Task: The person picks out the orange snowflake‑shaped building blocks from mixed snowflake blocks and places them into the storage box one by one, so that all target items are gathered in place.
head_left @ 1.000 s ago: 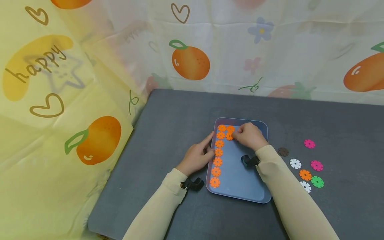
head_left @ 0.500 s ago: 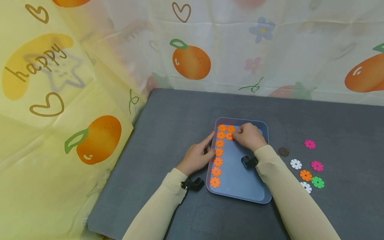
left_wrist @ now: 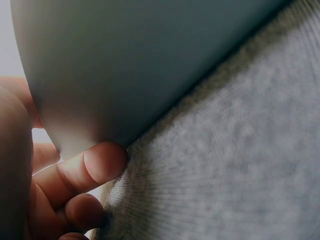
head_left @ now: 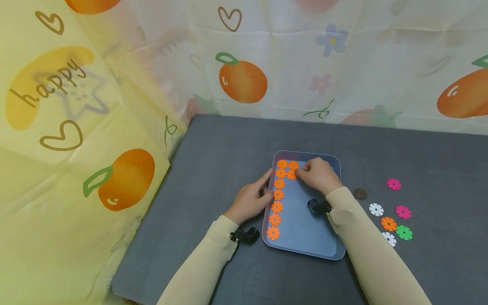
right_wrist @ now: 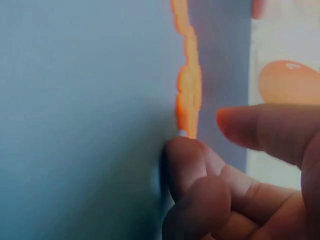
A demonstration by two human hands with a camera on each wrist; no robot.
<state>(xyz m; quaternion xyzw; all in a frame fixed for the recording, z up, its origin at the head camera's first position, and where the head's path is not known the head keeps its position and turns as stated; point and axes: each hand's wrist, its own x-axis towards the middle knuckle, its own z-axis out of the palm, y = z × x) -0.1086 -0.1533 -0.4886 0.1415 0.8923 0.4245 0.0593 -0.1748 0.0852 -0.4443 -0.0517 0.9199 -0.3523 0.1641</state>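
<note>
My left hand point(head_left: 249, 201) holds the left side of a shallow blue-grey tray point(head_left: 305, 250). Its index finger points along the rim and its thumb reaches the rim; in the left wrist view curled fingertips point(left_wrist: 107, 162) touch the tray's outer side. Inside the tray, orange notched discs point(head_left: 277, 206) form a column down the left wall, with two more beside the top. The right hand point(head_left: 318, 174), fingers curled, has its fingertips at the edge of the lower of these two, an orange notched disc point(head_left: 291, 174). Whether it pinches the disc is hidden, also in the right wrist view.
Right of the tray on the grey table point(head_left: 213, 161) lie loose notched discs: brown point(head_left: 360, 194), white point(head_left: 376, 209), pink point(head_left: 394, 184), orange point(head_left: 389, 224) and green point(head_left: 404, 232). A printed curtain point(head_left: 289, 97) hangs behind the table and along its left side.
Both hands keep their places at the tray and the discs lie as before. Only the head view shifts slightly.
</note>
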